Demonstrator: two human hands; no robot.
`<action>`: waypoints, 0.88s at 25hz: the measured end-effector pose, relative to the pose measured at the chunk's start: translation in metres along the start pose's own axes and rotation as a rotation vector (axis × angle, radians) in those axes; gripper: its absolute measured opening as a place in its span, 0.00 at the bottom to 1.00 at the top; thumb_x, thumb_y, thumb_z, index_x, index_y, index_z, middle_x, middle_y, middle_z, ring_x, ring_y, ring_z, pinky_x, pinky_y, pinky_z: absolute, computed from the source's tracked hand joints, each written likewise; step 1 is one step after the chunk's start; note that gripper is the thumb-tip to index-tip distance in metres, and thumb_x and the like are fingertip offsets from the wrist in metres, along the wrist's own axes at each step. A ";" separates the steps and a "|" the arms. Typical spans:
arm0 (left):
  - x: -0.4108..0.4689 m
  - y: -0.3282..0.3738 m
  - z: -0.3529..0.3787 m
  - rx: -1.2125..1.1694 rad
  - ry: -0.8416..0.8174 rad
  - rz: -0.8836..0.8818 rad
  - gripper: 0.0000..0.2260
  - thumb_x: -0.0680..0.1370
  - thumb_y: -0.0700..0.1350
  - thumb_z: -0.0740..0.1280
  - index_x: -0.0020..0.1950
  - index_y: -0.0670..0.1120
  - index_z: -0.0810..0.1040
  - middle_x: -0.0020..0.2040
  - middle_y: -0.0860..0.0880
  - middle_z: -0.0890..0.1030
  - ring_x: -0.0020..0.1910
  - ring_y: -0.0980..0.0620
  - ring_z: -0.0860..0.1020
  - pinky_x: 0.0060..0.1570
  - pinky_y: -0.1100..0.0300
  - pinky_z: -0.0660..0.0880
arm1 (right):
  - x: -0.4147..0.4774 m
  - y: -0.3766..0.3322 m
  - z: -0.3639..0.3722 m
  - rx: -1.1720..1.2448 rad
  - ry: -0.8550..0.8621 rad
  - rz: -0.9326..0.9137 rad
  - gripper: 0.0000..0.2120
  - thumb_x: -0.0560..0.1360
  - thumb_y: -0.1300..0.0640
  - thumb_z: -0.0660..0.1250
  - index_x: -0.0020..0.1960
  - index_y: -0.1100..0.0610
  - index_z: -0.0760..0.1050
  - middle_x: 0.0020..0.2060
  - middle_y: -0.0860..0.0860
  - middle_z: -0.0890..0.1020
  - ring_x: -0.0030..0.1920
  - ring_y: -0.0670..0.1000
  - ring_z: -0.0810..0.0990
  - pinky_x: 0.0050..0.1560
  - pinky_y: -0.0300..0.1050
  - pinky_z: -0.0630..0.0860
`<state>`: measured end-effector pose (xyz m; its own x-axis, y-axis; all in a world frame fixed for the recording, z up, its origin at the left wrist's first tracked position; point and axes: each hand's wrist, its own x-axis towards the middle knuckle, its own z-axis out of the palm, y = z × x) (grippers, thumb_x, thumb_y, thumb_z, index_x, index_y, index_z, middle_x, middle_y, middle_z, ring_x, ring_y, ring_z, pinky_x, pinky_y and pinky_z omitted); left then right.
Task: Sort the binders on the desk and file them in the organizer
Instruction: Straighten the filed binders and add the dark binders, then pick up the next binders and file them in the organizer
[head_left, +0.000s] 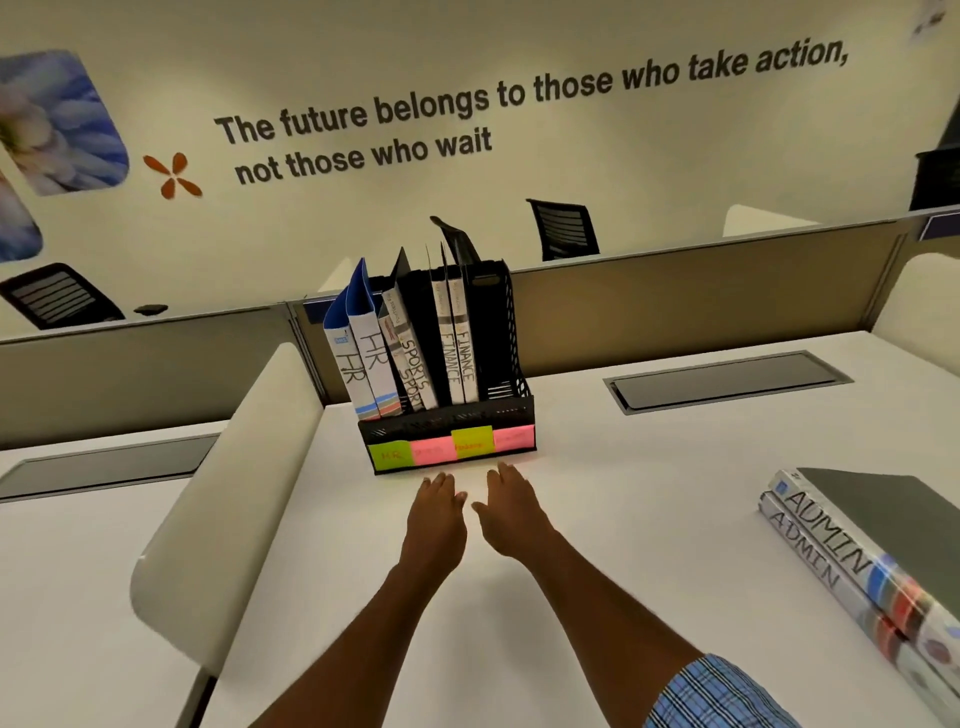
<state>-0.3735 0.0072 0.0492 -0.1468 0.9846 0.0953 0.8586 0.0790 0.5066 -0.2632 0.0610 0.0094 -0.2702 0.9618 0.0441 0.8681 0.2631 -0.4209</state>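
The organizer (452, 423) at 12 o'clock holds the HR, SPORTS and FINANCE binders (410, 364). The left hand (436, 512) and right hand (511, 512) wait before it, empty, with fingers straight and slightly apart. Next, reach to 4 o'clock for the stacked ADMIN binders (852, 551) — probably bound for the rightmost slot (496, 338), though its pink label (513, 439) is blurred.

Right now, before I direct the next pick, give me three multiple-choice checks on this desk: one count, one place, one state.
1. Sticky notes on the front of the organizer? A two, B three, C four.
2. Where are the ADMIN binders? A in the organizer, B on a chair, C stacked flat on the desk.
3. The left hand and right hand? A both open, empty, B both grip binders, C one pinches a note.
Key: C, four coloured notes in a row; C, two stacked at right; A, fingers straight, holding nothing.
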 end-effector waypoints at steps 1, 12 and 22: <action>-0.006 -0.001 0.007 -0.009 -0.013 0.009 0.19 0.83 0.43 0.53 0.73 0.39 0.63 0.74 0.43 0.64 0.75 0.46 0.58 0.73 0.57 0.52 | -0.011 0.004 0.002 -0.008 -0.003 0.009 0.28 0.81 0.49 0.57 0.75 0.62 0.57 0.76 0.60 0.57 0.76 0.58 0.53 0.74 0.53 0.53; -0.066 -0.046 0.065 -0.332 -0.136 -0.074 0.16 0.82 0.45 0.55 0.64 0.37 0.72 0.64 0.40 0.75 0.67 0.44 0.69 0.64 0.58 0.61 | -0.114 0.001 0.050 -0.033 0.011 0.226 0.28 0.81 0.53 0.58 0.76 0.60 0.52 0.77 0.59 0.52 0.77 0.56 0.48 0.75 0.53 0.45; -0.090 -0.015 0.075 -0.484 -0.225 -0.038 0.19 0.83 0.46 0.54 0.70 0.38 0.68 0.69 0.41 0.71 0.70 0.45 0.67 0.68 0.56 0.60 | -0.155 -0.003 0.036 -0.105 0.014 0.270 0.31 0.80 0.54 0.59 0.77 0.62 0.49 0.77 0.59 0.51 0.77 0.56 0.47 0.76 0.54 0.44</action>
<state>-0.3364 -0.0713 -0.0311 -0.0187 0.9958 -0.0900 0.5223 0.0865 0.8483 -0.2387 -0.0912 -0.0292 -0.0183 0.9988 -0.0443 0.9464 0.0030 -0.3229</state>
